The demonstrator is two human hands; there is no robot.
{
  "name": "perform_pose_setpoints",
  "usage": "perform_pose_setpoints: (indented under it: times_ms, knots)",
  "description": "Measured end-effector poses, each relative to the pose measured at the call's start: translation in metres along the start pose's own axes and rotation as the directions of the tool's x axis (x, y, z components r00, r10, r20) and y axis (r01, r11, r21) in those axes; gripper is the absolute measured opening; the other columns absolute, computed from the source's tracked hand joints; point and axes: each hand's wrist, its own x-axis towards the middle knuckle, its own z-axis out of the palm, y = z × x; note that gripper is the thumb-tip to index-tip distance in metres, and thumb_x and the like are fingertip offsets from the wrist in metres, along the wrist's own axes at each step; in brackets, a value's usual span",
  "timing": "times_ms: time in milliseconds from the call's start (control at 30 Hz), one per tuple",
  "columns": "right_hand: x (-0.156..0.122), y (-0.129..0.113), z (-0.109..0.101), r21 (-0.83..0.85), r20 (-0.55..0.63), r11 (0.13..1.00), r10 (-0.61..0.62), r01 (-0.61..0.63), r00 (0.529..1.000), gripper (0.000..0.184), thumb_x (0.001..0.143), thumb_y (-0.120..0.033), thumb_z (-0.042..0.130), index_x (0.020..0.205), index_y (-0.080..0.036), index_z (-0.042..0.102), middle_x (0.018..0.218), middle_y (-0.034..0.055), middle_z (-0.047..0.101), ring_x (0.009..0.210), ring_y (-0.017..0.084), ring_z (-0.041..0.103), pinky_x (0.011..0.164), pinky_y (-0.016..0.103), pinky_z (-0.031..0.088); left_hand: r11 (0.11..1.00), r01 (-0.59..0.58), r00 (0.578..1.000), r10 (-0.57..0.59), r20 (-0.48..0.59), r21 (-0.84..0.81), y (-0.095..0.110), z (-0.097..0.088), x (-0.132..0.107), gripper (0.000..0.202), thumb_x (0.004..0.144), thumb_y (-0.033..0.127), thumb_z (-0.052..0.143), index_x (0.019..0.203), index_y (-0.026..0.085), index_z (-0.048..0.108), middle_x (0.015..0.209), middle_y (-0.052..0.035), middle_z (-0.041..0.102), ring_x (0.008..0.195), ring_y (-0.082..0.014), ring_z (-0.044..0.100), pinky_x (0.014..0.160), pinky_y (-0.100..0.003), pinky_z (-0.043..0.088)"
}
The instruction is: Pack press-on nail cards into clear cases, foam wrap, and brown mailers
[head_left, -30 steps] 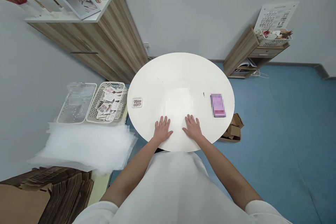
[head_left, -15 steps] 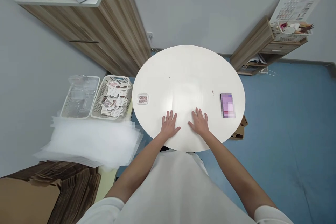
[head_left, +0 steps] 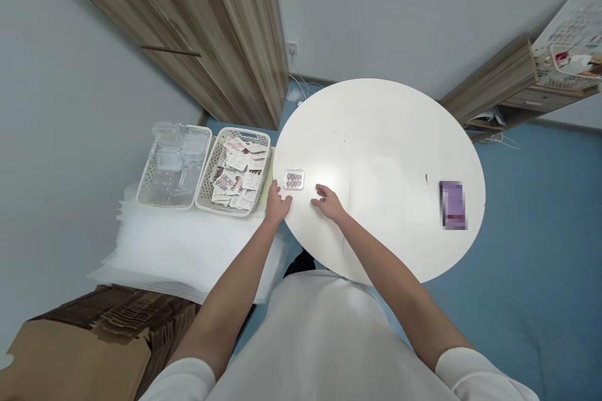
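A small clear box (head_left: 294,180) with rows of pinkish-brown press-on nails lies near the left edge of the round white table (head_left: 390,113). Just left of it and slightly nearer to me is my left hand (head_left: 277,203), at the table's rim, fingers apart and holding nothing. My right hand (head_left: 329,202) is over the tabletop to the right of the box, its fingers partly bent and apart, with nothing in them. Neither hand visibly grips the box.
Left of the table stand a white basket (head_left: 263,191) of printed cards and another basket (head_left: 140,185) of clear plastic boxes. Nearer lie white foam sheets (head_left: 174,244) and stacked cardboard (head_left: 79,357). A blurred purple object (head_left: 454,203) rests at the table's right.
Both hands have left the front of the table, where they lay flat, and moved left to either side of the clear box. The view has shifted left too.
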Motion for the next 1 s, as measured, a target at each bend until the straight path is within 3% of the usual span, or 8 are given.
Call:
perform_pose_setpoints:
  times_ms: [200,367,567,733,867,1000]
  knots:
    - [0.02,-0.009,0.026,0.226,0.089,0.974,-0.022,0.001,0.996,0.068,0.065,-0.021,0.061,0.129,-0.023,0.034,0.137,0.0068,0.034,0.124,0.02,0.034,0.096,0.036,0.035,0.993,0.024,0.995,-0.012,0.098,-0.117,-0.001,0.004,0.004,0.063,0.069,0.013,0.053,0.128,0.02,0.032,0.133,-0.0089,0.037,0.122,-0.0229,0.036,0.099,-0.035,0.034]
    - [0.007,-0.001,0.018,0.264,0.054,0.965,-0.006,-0.009,0.999,0.07,0.064,-0.019,0.061,0.129,-0.023,0.035,0.137,0.0063,0.033,0.123,0.02,0.035,0.098,0.037,0.035,0.99,-0.046,0.991,0.062,0.119,-0.132,0.003,0.012,-0.009,0.058,0.067,0.008,0.051,0.123,0.02,0.038,0.125,-0.008,0.046,0.116,-0.0199,0.043,0.098,-0.036,0.035]
    - [-0.037,0.024,-0.027,0.227,-0.094,0.973,-0.027,0.048,0.995,0.06,0.067,-0.016,0.057,0.125,-0.022,0.041,0.131,0.0063,0.042,0.117,0.017,0.043,0.098,0.035,0.037,0.979,-0.17,0.952,0.191,0.238,-0.109,0.02,0.047,-0.042,0.057,0.067,0.009,0.051,0.122,0.019,0.04,0.123,-0.0087,0.047,0.114,-0.0201,0.045,0.097,-0.037,0.037]
    - [-0.086,0.059,-0.081,0.142,-0.21,0.99,0.005,0.025,0.978,0.042,0.072,-0.013,0.049,0.114,-0.019,0.051,0.117,0.007,0.054,0.105,0.015,0.053,0.093,0.033,0.041,0.95,-0.305,0.866,0.305,0.396,-0.064,0.033,0.084,-0.087,0.057,0.066,0.009,0.05,0.121,0.018,0.041,0.122,-0.0085,0.049,0.109,-0.0196,0.049,0.094,-0.037,0.04]
    - [-0.124,0.086,-0.119,0.073,-0.23,0.997,0.029,-0.012,0.973,0.035,0.073,-0.014,0.049,0.107,-0.02,0.055,0.105,0.0054,0.06,0.093,0.014,0.058,0.086,0.032,0.046,0.941,-0.338,0.813,0.308,0.494,-0.03,0.037,0.113,-0.124,0.055,0.067,0.009,0.048,0.121,0.018,0.04,0.121,-0.0086,0.05,0.106,-0.0183,0.052,0.093,-0.035,0.041]
    - [-0.151,0.105,-0.142,0.015,-0.221,0.999,0.033,-0.03,0.975,0.031,0.073,-0.016,0.049,0.103,-0.02,0.057,0.101,0.0047,0.061,0.085,0.013,0.059,0.081,0.031,0.048,0.944,-0.33,0.812,0.27,0.518,0.025,0.035,0.137,-0.154,0.052,0.068,0.01,0.048,0.119,0.017,0.043,0.12,-0.0093,0.052,0.105,-0.0193,0.053,0.09,-0.035,0.043]
